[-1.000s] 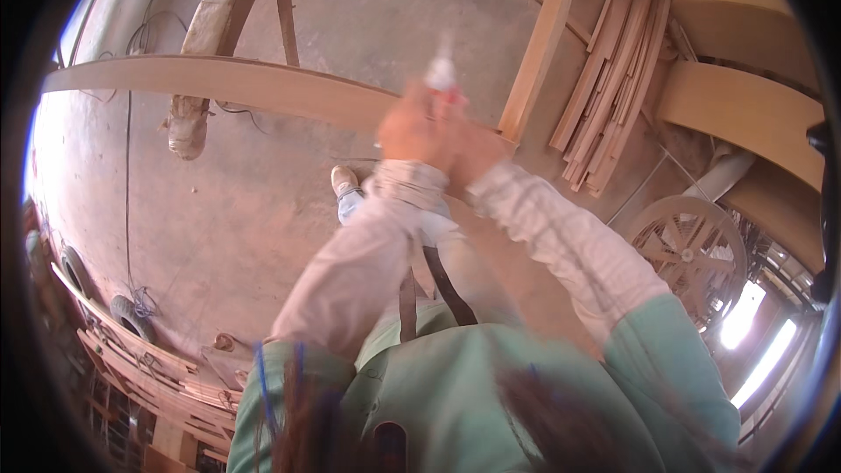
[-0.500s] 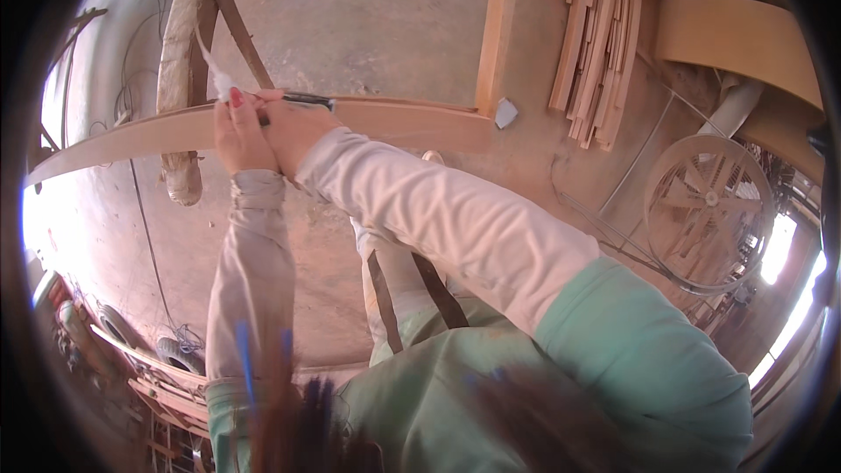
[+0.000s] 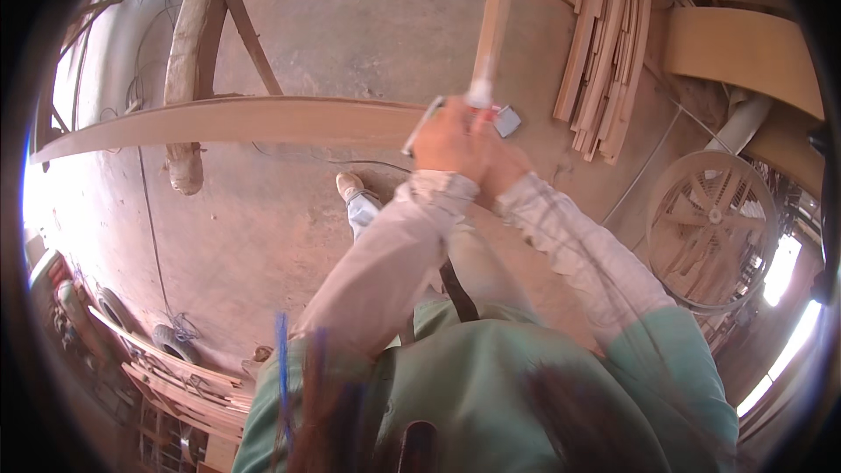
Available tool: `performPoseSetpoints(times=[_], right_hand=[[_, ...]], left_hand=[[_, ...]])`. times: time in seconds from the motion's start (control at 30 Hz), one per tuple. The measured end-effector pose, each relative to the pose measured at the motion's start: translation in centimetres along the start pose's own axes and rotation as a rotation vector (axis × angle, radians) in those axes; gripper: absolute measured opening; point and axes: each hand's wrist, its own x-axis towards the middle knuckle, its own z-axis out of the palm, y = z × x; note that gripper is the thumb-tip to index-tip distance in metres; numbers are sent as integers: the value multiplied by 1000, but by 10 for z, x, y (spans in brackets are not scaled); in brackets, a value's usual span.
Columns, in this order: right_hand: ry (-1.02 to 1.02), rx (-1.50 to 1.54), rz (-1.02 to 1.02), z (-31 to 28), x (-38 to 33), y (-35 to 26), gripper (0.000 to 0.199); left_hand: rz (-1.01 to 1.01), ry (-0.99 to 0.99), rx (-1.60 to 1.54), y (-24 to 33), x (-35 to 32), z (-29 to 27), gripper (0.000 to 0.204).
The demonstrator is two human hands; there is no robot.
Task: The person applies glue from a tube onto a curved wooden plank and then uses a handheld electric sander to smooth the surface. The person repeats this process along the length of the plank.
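Observation:
My left hand [image 3: 443,142] and my right hand [image 3: 499,160] are pressed together, fingers closed, at the right end of a long curved wooden board [image 3: 272,120]. Between them rises the white tip of a small nozzled bottle [image 3: 479,93], with a bit of red at its base; motion blur and my fingers hide most of it. Against my left hand lies a thin dark, grey-edged item [image 3: 422,126], mostly covered. A straight wooden bar [image 3: 497,22] runs away from the same corner. Just right of my fingers is a pale grey block [image 3: 506,121].
A padded wooden support [image 3: 186,79] stands under the curved board at left. Stacked wood strips [image 3: 604,52] lie at far right, above a large round fan [image 3: 713,217]. Cables [image 3: 149,236] trail over the floor. More strips [image 3: 188,398] and tyres [image 3: 173,342] are at lower left.
Both hands have moved right along the curved board to the corner with the straight bar, taking the white nozzled bottle along. My arms no longer reach leftward.

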Motion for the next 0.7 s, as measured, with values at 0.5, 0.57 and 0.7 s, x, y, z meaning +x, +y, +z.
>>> performPoseSetpoints(times=[0.5, 0.57, 0.7], right_hand=[[-216, -176, -40, -11, 60, -107, 54], [-205, -57, -143, 6, 84, -134, 51], [-133, 89, -204, 20, 109, -175, 46]], left_hand=[[-128, 131, -175, -34, 30, -81, 20], [-31, 198, -42, -63, 44, -120, 22], [-54, 180, -462, -83, 64, -166, 28]])
